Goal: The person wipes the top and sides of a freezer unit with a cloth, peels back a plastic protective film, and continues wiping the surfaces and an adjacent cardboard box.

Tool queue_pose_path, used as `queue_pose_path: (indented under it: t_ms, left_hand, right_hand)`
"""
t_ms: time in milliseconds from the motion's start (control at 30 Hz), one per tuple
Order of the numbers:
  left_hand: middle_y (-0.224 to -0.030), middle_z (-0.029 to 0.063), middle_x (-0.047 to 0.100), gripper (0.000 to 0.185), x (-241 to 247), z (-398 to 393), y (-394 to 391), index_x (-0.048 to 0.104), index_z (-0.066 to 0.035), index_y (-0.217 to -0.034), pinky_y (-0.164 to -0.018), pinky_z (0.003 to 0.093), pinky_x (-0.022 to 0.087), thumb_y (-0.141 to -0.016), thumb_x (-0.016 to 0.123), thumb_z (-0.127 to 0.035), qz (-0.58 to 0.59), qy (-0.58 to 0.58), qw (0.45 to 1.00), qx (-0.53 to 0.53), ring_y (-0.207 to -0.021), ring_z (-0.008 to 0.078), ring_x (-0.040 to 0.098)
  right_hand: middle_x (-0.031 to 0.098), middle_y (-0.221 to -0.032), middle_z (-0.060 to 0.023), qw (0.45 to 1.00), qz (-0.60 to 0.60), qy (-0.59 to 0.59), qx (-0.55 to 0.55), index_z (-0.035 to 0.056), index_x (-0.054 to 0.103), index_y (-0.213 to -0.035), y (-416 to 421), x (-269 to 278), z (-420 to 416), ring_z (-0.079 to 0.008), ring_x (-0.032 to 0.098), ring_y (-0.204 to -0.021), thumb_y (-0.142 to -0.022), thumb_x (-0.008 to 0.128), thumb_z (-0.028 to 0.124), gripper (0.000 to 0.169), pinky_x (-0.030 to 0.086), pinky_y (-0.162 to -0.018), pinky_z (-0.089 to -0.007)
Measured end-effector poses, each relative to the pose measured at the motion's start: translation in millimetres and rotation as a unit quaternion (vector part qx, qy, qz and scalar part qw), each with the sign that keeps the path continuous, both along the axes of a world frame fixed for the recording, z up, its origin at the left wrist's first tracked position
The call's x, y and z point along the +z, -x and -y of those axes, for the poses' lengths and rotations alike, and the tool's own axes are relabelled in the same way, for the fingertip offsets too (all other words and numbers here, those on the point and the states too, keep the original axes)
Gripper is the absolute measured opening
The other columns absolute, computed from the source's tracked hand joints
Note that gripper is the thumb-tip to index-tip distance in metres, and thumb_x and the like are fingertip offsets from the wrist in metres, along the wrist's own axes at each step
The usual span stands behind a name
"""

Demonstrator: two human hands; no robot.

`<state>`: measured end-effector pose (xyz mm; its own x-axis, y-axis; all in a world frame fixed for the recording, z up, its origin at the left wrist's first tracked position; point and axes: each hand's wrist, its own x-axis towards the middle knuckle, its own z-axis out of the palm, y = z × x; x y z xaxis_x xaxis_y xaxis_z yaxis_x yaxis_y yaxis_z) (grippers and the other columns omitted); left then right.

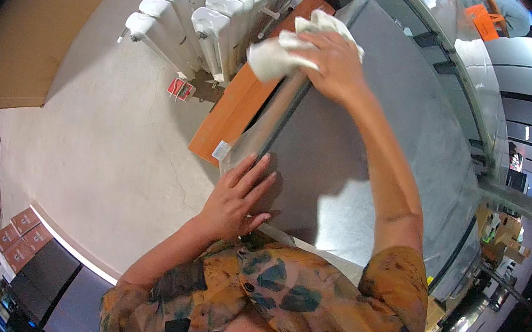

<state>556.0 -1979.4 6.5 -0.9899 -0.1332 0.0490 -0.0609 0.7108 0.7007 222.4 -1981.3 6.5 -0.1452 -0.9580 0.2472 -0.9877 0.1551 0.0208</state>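
Observation:
My right hand (332, 64) grips a crumpled white cloth (278, 55), its outline blurred at the left. The cloth is against the far part of the dark-piped edge of a large grey block (318, 137), which looks like a mattress or padded base. Clear plastic film (271, 117) hangs over the side of this block. Nearer my body, my left hand (237, 199) lies with fingers apart on the near end of the same edge, holding nothing. A small white label (221, 150) shows close to its fingertips.
White column radiators (213, 27) stand on the pale floor (115, 149), beside a long orange-brown box (233, 108). A small red-and-white item (180, 89) lies below them. A large cardboard sheet or box (30, 31) fills the upper left. Metal rack beams (454, 64) run along the right.

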Motion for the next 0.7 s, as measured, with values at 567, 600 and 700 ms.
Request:
queue_pose_path:
  t_ms: [567,600,700]
  left_hand:
    - [-0.144,0.0136,0.037,0.068,6,33,-88,0.037,-0.007,-0.14,-0.086,0.0345,0.046,-0.094,0.039,-0.057,-0.169,-0.112,0.883,0.424,-0.119,0.025,0.05]
    - [-0.144,0.014,0.038,0.069,17,34,-93,0.038,-0.007,-0.14,-0.086,0.0347,0.046,-0.094,0.038,-0.058,-0.193,-0.097,0.873,0.437,-0.12,0.0253,0.05]
    - [-0.143,0.0165,0.038,0.07,52,28,-109,0.039,-0.005,-0.139,-0.086,0.0347,0.047,-0.094,0.036,-0.059,-0.232,-0.049,0.853,0.464,-0.12,0.0271,0.051]
  right_hand:
    - [0.058,-0.12,-0.0069,0.978,0.178,0.041,0.097,0.0213,0.071,-0.097,-209,24,-180,-0.0242,0.057,-0.099,-0.073,0.062,0.017,0.025,0.045,-0.076,-0.0411]
    - [0.059,-0.119,-0.0086,0.988,0.126,0.063,0.067,0.0207,0.071,-0.097,-186,21,-186,-0.0254,0.058,-0.099,-0.074,0.063,0.015,0.025,0.046,-0.078,-0.0425]
    - [0.057,-0.123,-0.013,0.99,0.064,0.057,-0.115,0.0141,0.069,-0.105,-109,25,-196,-0.0331,0.057,-0.103,-0.075,0.064,0.014,0.03,0.046,-0.086,-0.046]
